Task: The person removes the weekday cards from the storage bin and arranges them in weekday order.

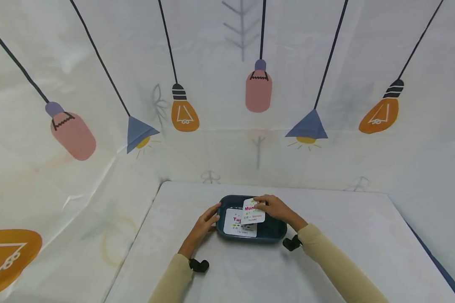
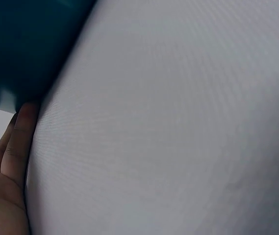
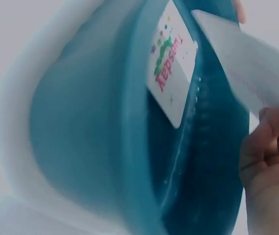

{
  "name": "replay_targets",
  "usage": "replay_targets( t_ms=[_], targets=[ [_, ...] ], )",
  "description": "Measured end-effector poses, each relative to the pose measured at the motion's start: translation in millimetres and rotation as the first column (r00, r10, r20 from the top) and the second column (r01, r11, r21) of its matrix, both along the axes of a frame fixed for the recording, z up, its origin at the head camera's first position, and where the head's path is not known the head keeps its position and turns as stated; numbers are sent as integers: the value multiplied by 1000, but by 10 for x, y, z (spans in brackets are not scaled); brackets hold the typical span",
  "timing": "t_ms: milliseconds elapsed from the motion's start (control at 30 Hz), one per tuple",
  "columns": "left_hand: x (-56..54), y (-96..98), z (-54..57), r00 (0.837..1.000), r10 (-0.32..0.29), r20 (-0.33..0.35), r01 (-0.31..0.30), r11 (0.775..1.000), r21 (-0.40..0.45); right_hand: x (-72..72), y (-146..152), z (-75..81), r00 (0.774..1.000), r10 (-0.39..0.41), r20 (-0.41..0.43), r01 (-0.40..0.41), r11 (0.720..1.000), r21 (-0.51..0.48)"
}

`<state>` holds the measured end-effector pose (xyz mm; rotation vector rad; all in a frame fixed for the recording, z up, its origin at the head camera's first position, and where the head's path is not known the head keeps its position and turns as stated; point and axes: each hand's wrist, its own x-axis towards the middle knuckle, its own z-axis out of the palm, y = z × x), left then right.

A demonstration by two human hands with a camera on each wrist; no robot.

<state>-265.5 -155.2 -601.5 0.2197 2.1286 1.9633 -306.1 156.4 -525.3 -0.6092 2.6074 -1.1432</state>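
Note:
A dark teal tray (image 1: 274, 229) with rounded corners stands on the table. Inside it, toward the left, lies a white card (image 1: 230, 227) printed with "Tuesday", plainly readable in the right wrist view. My right hand (image 1: 274, 208) pinches a second white card (image 1: 253, 216), marked "Monday", between thumb and fingers; it is held over the tray and partly overlaps the Tuesday card in the head view. At the tray's left end, my left hand (image 1: 202, 225) rests its extended fingers against the side and rim. Its fingertips (image 2: 27, 111) touch the teal wall in the left wrist view.
The white-covered table (image 1: 318, 269) reaches back to a pale cloth wall (image 1: 220, 147) printed with hanging lamps. Black bands (image 1: 199, 265) circle both wrists below cream sleeves. A dark blue strip (image 1: 436, 261) runs along the right table edge.

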Motion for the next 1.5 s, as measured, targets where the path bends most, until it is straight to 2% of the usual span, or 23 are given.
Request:
replay_targets(
  t_ms=[200,267,400,567,667,800,900,1033,1100,1267,1367,1500],
  targets=[
    [12,-7,-43,1000,7,-2,-7,1000,-4,90,184,51,998,-6,60,10,997,-70],
    [8,-6,-42,1000,6,-10,-6,1000,0,93,270,77,998,-35,55,41,993,-110],
    [6,-12,-39,1000,8,-9,-8,1000,1,82,512,124,986,-148,80,160,971,-175],
    [22,-29,-45,1000,7,10,-7,1000,-9,45,935,153,952,-295,88,306,934,-183],
    [54,-43,-53,1000,16,21,-16,1000,-12,14,1166,143,921,-381,75,389,904,-179],
    [105,-55,-81,999,21,42,-20,1000,-18,-14,1397,53,881,-471,48,473,871,-133],
    [119,-55,-94,999,17,36,-17,1000,-21,-24,1514,-48,862,-505,30,506,859,-83],
    [99,-46,-87,1000,18,18,-18,1000,-24,-32,1616,-167,853,-519,45,521,852,-55],
    [86,-39,-79,1000,13,6,-13,1000,-23,-37,1652,-212,859,-507,71,511,858,-48],
    [68,-36,-67,1000,13,1,-13,1000,-22,-64,1692,-282,890,-427,163,440,897,-51],
    [61,-35,-53,1000,4,-10,-4,1000,-10,-76,1704,-300,890,-414,193,429,902,-45],
    [44,-19,-42,1000,-3,-17,3,1000,7,-83,1723,-313,885,-427,185,436,900,-12]
  ],
)
